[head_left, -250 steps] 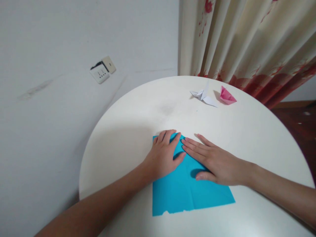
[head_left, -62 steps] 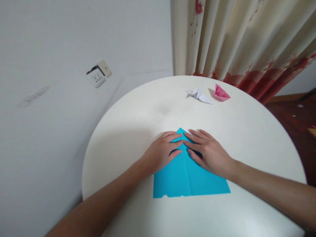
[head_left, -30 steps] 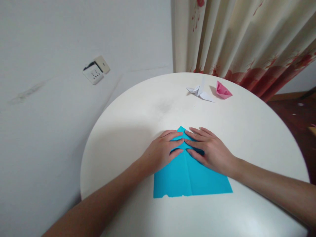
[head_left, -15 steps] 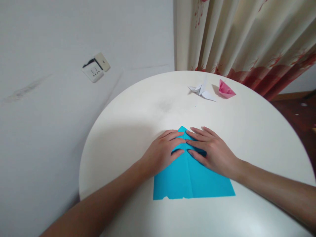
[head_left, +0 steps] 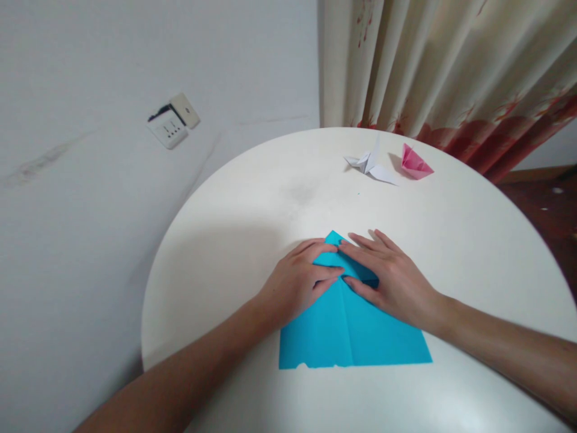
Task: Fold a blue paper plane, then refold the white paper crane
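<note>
A blue sheet of paper (head_left: 347, 337) lies on the table, its two upper corners folded inward so that the top comes to a point. A crease runs down its middle, and the lower edge is ragged on the left. My left hand (head_left: 300, 279) rests on the left flap, fingers stretched toward the centre line, index finger and thumb tips close together there. Spread over the right flap is my right hand (head_left: 390, 273), its index finger near the top and its thumb lower, with a dark gap under the flap between them.
On the far side of the round white table (head_left: 216, 240) sit a white folded paper bird (head_left: 369, 165) and a pink paper boat (head_left: 415, 163). A wall with a socket (head_left: 169, 127) borders the left; a curtain (head_left: 433, 72) hangs behind.
My left index finger has moved down toward the thumb, across the centre crease. My right fingers have shifted slightly, uncovering more of the right flap. The paper stays in place.
</note>
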Available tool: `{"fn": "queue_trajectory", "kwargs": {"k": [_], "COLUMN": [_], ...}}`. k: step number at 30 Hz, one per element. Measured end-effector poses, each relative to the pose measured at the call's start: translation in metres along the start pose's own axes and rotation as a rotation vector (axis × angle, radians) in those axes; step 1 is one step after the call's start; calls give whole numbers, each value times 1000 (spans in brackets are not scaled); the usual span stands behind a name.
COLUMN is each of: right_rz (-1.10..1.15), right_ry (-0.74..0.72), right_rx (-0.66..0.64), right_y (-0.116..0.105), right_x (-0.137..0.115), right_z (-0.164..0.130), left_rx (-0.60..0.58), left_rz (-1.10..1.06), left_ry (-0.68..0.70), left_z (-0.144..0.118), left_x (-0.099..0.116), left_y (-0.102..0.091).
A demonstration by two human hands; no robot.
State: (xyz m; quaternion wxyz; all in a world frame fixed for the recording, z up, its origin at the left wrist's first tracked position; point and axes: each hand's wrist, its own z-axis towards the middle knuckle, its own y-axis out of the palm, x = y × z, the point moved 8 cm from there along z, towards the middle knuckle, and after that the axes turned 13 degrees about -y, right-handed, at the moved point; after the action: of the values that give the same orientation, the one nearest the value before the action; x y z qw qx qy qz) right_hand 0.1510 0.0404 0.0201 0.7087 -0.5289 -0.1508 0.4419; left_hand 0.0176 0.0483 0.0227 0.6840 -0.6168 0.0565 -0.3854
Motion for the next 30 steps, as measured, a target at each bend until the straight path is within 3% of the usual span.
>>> {"fn": "queue_trajectory", "kwargs": {"k": [10,30], "right_rz": [-6,-6], "right_ry": [4,-26], "right_rx": [-9,-43], "right_y": [1,2], "right_x": [0,-1], "right_z": [0,1], "left_rx": [-9,-12], "left_rz": [57,19], "left_ry": [42,42], "left_z": [3,3], "left_x": [11,4], "left_y": [-6,-1]}}
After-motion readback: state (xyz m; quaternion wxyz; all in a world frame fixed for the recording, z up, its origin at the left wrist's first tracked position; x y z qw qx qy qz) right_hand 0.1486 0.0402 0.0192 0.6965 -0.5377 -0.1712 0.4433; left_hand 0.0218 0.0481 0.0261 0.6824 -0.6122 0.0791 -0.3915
